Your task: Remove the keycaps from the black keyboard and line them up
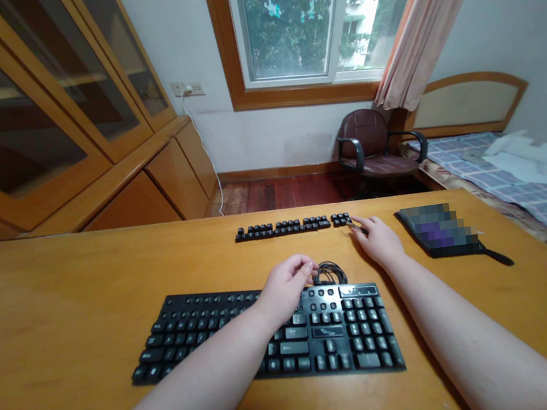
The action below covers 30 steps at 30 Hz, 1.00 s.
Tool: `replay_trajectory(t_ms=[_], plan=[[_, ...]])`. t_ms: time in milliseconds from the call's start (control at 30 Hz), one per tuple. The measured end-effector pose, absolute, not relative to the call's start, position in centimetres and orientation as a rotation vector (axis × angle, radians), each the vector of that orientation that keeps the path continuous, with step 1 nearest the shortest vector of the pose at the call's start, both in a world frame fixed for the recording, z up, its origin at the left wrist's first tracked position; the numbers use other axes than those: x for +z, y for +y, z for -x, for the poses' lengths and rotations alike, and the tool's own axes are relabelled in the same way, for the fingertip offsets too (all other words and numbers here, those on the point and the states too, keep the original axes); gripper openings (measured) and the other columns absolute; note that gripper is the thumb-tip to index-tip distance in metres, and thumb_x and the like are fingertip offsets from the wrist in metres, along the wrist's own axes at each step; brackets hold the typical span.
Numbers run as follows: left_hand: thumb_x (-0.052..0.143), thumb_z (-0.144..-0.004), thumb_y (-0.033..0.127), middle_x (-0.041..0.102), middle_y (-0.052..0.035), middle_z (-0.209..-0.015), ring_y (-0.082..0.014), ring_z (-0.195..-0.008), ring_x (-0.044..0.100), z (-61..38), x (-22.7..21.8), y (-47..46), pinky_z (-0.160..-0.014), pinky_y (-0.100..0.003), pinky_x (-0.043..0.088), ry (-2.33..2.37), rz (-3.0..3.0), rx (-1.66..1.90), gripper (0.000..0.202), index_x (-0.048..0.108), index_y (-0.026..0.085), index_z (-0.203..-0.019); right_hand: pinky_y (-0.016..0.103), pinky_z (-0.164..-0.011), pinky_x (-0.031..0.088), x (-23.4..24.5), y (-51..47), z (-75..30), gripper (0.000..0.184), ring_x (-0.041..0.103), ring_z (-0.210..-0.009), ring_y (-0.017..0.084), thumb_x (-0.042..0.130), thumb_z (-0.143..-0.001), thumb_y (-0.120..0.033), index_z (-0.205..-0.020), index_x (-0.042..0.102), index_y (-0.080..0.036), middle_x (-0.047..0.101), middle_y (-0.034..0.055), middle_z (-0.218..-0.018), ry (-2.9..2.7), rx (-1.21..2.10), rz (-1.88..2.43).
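Observation:
A black keyboard (294, 348) lies on the wooden desk below my hands. Its top rows show small bare switches where keycaps are off. My left hand (287, 288) is over the keyboard's upper edge, thumb and fingers pinched together; whatever is in them is hidden. Beside those fingertips sits a coiled black cable (331, 272). Loose black keycaps (288, 227) stand in two rows near the desk's far edge. At the right end of these rows, my right hand (379, 239) is closed on thin metal tweezers (357, 227), their tips by the last keycaps.
A black pouch (426, 253) with a strap lies on the desk (46, 315) to the right. Beyond the far edge are a maroon armchair (368, 139), a bed (478, 151), and a window (290, 28). Glass-door cabinets (27, 96) stand at the left.

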State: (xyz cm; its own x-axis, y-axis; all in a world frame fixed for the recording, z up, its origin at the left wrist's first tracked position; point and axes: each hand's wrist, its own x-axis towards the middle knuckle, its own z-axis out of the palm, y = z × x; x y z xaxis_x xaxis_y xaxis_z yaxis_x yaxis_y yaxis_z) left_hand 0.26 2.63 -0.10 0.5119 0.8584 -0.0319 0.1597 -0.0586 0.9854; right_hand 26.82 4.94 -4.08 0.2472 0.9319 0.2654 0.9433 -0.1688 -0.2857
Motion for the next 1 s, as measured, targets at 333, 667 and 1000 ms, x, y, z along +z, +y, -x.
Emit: replay_trajectory(t_ms=[333,667,1000], plan=[[0.054,-0.081,0.031,0.059,-0.0055,-0.113,-0.0232,-0.106,0.051,-0.5,1.1,0.5,-0.093,-0.04,0.039,0.721,-2.381,0.38,0.032,0.055,0.022,-0.112,0.034,-0.076,0.043,-1.5,2.4,-26.1,0.035,0.055,-0.079,0.019,0.036,-0.089,-0.035,-0.088,0.066,-0.017,0.058,0.0073,-0.079,-1.593,-0.183,1.493],[0.061,-0.074,0.041,0.059,-0.0068,-0.116,-0.0243,-0.107,0.052,-2.4,0.6,-1.0,-0.093,-0.038,0.04,1.026,-2.25,0.362,0.048,0.052,0.02,-0.116,0.024,-0.05,0.041,0.4,-2.7,-20.6,0.028,0.051,-0.047,0.013,0.04,-0.089,-0.037,-0.075,0.054,-0.018,0.053,-0.002,-0.05,-1.634,0.66,1.489],[0.07,-0.067,0.035,0.061,-0.0041,-0.103,-0.0237,-0.099,0.052,-3.6,-0.3,-1.2,-0.087,-0.037,0.041,0.918,-2.446,0.459,0.028,0.062,0.02,-0.089,0.026,-0.062,0.046,-0.7,-4.2,-20.4,0.022,0.058,-0.067,0.014,0.042,-0.089,-0.028,-0.077,0.057,-0.019,0.062,0.0042,-0.07,-2.218,0.309,1.116]])
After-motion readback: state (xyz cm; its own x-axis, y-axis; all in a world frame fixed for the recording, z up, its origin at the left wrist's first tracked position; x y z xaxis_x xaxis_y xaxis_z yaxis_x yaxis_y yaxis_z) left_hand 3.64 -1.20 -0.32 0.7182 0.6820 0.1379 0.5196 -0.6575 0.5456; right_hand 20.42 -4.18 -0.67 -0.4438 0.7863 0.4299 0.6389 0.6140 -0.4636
